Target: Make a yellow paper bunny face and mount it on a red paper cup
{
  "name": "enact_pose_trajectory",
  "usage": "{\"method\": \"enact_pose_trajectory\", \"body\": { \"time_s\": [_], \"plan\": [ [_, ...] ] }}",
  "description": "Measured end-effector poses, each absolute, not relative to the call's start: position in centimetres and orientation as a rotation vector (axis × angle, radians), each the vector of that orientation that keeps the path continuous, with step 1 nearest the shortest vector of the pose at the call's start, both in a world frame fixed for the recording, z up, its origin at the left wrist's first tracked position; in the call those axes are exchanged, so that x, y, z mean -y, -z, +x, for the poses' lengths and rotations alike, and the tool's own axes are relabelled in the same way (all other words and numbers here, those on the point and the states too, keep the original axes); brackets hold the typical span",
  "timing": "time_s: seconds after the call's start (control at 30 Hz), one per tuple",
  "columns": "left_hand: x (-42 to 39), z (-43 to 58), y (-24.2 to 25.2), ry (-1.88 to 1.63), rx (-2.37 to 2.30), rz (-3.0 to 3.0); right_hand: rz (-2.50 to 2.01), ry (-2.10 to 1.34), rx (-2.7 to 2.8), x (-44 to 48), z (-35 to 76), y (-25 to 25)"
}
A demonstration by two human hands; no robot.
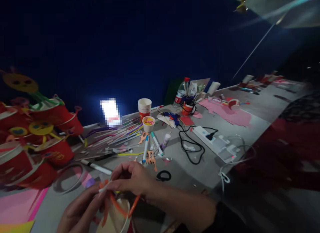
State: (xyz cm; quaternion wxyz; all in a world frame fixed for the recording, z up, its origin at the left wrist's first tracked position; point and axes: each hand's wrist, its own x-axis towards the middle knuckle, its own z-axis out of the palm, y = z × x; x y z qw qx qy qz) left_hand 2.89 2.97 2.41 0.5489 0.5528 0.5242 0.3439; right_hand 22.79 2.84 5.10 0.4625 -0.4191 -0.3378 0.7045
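Low in the head view, my left hand [83, 206] and my right hand [133, 179] meet with their fingers closed in a pinch. Between them they grip an orange pipe cleaner [117, 206], bent so that its strands hang below my fingers. A small white piece [103, 189] shows at the fingertips; its kind is unclear. Directly beneath is an open paper cup [125, 223], partly covered by my hands and cut off by the bottom edge. A tape roll [68, 178] lies just beyond my left hand, with a white marker [96, 167] past the fingertips.
Red paper cups [56, 151] with yellow-faced figures crowd the left. Stacked cups [144, 106], loose pipe cleaners [117, 136], markers [145, 148] and a glue stick [165, 141] lie ahead. A power strip [212, 143] with cables is at right, near a bottle [180, 94] and pink paper [225, 112].
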Motion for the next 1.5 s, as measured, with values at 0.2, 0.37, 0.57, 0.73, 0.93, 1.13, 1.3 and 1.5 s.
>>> {"method": "enact_pose_trajectory", "body": {
  "time_s": [0.2, 0.37, 0.57, 0.73, 0.93, 1.13, 1.3, 1.5],
  "plan": [
    [-2.2, 4.2, -3.2, -1.025, -1.183, 1.245, -1.023, -1.685, 0.8, -2.4, 22.4, -5.7],
    [-2.0, 4.7, -4.1, -1.008, -0.991, 1.143, -0.9, -1.711, 0.846, -2.1, 22.1, -5.7],
    [-2.1, 5.1, -4.8, -0.975, -0.824, 0.909, -0.874, -1.668, 0.919, -1.8, 21.8, -5.3],
    [-2.0, 5.2, -4.9, -1.03, -0.782, 0.917, -0.827, -1.637, 0.902, -1.9, 21.6, -5.4],
    [-1.2, 5.2, -5.3, -1.151, -0.886, 1.123, -0.815, -1.621, 0.95, -2.1, 21.6, -5.3],
    [-0.9, 5.0, -5.5, -1.126, -0.954, 1.268, -0.82, -1.553, 1.013, -2.3, 21.5, -5.0],
    [-0.8, 4.8, -5.8, -1.093, -0.967, 1.32, -0.821, -1.574, 1.024, -2.3, 21.5, -4.8],
    [-0.8, 4.6, -5.8, -1.144, -1.007, 1.437, -0.898, -1.439, 1.167, -2.2, 21.7, -5.1]
  ]
}}
